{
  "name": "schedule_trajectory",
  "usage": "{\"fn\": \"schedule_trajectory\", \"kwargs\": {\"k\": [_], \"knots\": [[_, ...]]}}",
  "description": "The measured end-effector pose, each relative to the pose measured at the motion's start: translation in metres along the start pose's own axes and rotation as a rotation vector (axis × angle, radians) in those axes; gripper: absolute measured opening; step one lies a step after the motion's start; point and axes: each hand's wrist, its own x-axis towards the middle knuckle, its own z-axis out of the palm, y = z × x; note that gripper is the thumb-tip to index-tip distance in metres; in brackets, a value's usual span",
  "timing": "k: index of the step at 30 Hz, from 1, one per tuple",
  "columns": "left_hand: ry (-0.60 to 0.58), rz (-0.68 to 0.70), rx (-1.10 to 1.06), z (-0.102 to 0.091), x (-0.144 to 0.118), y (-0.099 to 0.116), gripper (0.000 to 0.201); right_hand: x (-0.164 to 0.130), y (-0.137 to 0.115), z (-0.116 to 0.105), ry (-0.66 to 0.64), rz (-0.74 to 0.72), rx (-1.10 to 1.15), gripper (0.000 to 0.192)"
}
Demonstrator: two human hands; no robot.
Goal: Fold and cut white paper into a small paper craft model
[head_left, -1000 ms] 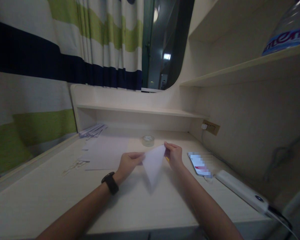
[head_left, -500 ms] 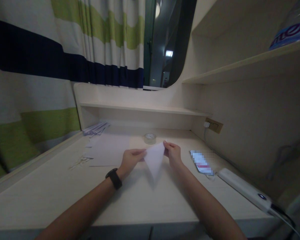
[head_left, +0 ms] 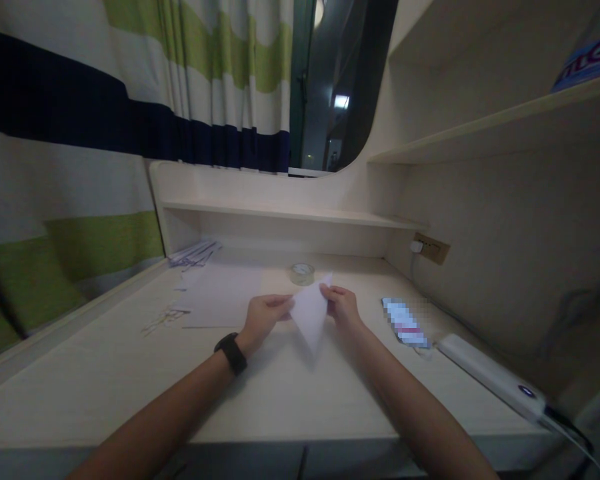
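Observation:
A folded sheet of white paper [head_left: 311, 317] is held up above the desk, its lower end narrowing to a point. My left hand [head_left: 267, 320], with a black watch on the wrist, pinches the paper's left edge between thumb and fingers. On the opposite edge, my right hand [head_left: 343, 307] grips it just below the upper corner, which sticks up past the fingers. Just behind the paper lies a roll of clear tape [head_left: 301, 273]. Flat white sheets [head_left: 223, 293] rest on the desk to the left of my left hand.
Folded paper strips [head_left: 195, 253] are piled at the back left, with thin loose strips [head_left: 165, 316] nearer. To the right lie a phone [head_left: 405, 323] and a long white power strip [head_left: 490, 377] with cables. A low shelf [head_left: 290, 215] spans the back; a bottle [head_left: 590, 57] stands on the upper right shelf.
My right hand has slid slightly down the paper's edge, so the upper corner now shows above its fingers. My left hand keeps its pinch. The view has shifted a little.

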Motion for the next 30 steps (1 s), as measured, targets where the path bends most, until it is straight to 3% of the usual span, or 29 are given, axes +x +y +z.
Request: {"fn": "schedule_trajectory", "kwargs": {"k": [14,30], "knots": [[0.033,0.004,0.005,0.0,-0.001,0.0,0.044,-0.002,0.0,0.001,0.034,-0.104,0.025,0.032],[-0.048,-0.026,0.079,-0.002,-0.001,-0.004,0.039,0.001,-0.012,-0.005,0.123,-0.109,0.089,0.022]]}}
